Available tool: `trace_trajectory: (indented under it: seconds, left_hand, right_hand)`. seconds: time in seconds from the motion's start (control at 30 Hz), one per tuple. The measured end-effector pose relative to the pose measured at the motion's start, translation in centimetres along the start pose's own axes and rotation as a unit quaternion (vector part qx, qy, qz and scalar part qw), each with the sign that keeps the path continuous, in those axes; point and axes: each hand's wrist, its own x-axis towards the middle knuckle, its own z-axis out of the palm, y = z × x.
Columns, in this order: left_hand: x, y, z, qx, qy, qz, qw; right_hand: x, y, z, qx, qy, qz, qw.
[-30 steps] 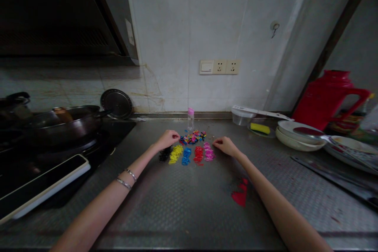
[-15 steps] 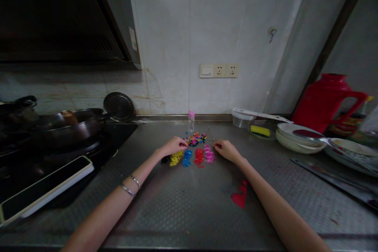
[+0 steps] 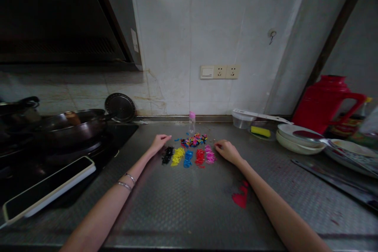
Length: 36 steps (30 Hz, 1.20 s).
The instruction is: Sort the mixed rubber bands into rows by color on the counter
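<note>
Small pieces that look like rubber bands lie sorted by colour in a row: a black pile (image 3: 168, 155), a yellow pile (image 3: 178, 156), a blue pile (image 3: 188, 158), a red pile (image 3: 200, 157) and a pink pile (image 3: 210, 154). Behind them spreads a mixed pile (image 3: 194, 140). My left hand (image 3: 160, 143) is above and left of the black pile, fingertips pinched together; anything between them is too small to see. Beside the pink pile rests my right hand (image 3: 227, 151), its fingers curled closed and their contents hidden.
A clear bottle with a pink cap (image 3: 192, 122) stands behind the mixed pile. On the left are a phone-like device (image 3: 49, 189) and a pan (image 3: 73, 128) on the stove. Bowls (image 3: 298, 142), a yellow sponge (image 3: 260, 131) and a red thermos (image 3: 323, 102) stand right.
My left hand has moved left, from over the yellow and blue piles to beside the black pile, which is now uncovered. My right hand has stayed beside the pink pile.
</note>
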Motion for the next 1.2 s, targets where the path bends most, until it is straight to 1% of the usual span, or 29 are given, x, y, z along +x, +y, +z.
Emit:
trace_trajectory:
  seconds: [0.2,0.4,0.6,0.73,0.87,1.07,1.2]
  left_hand:
    - [-0.2,0.1,0.1,-0.035,0.01,-0.025,0.999]
    - [-0.3,0.2,0.1,-0.049,0.02,-0.023,0.998]
    - [-0.2,0.1,0.3,-0.057,0.029,-0.023,0.998]
    - [-0.1,-0.2,0.3,-0.055,0.026,-0.022,0.998]
    - [-0.1,-0.4,0.3,-0.053,0.019,-0.016,0.998]
    - [-0.2,-0.3,0.3,-0.06,0.012,-0.021,0.998]
    - [-0.2,-0.3,0.3,-0.066,0.011,-0.026,0.997]
  right_hand:
    - [0.1,-0.1,0.1,0.007,0.002,0.008,1.0]
    - [1.3,-0.5,0.3,0.023,0.009,0.007,1.0]
    - [3.6,-1.7,0.5,-0.01,-0.035,-0.004,0.999]
    - [5.3,-2.1,1.5,-0.039,-0.065,0.029,0.997]
    - [6.2,-2.0,2.4,-0.044,-0.086,0.054,0.994]
    - [6.4,-1.9,2.8,-0.031,-0.065,0.065,0.995]
    - [6.2,-1.6,2.9,-0.012,-0.033,0.065,0.997]
